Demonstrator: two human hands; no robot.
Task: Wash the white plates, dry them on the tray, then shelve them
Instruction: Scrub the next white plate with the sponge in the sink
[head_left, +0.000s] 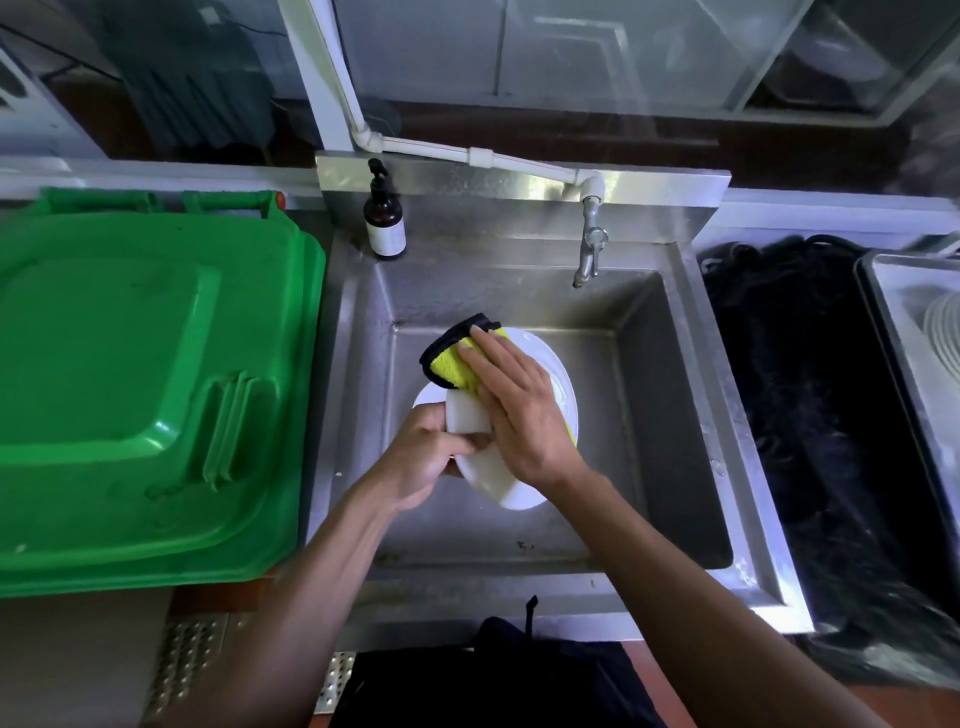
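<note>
Over the steel sink (649, 415) I hold a white plate (563, 395), tilted. My left hand (423, 457) grips its near left rim with curled fingers. My right hand (519, 410) lies flat on a yellow cloth with a black edge (452, 364) and presses it against the plate's face. A second white piece (467, 415), a plate or a sponge, shows between my hands; I cannot tell which. More white plates (943, 332) lie in a metal tray (883, 332) at the far right.
A green bin lid (140, 395) fills the left side. A brown soap pump bottle (384, 221) stands at the sink's back left corner. The tap (589, 249) hangs over the back of the basin, with no water visible. Black material (800, 415) lies to the right of the sink.
</note>
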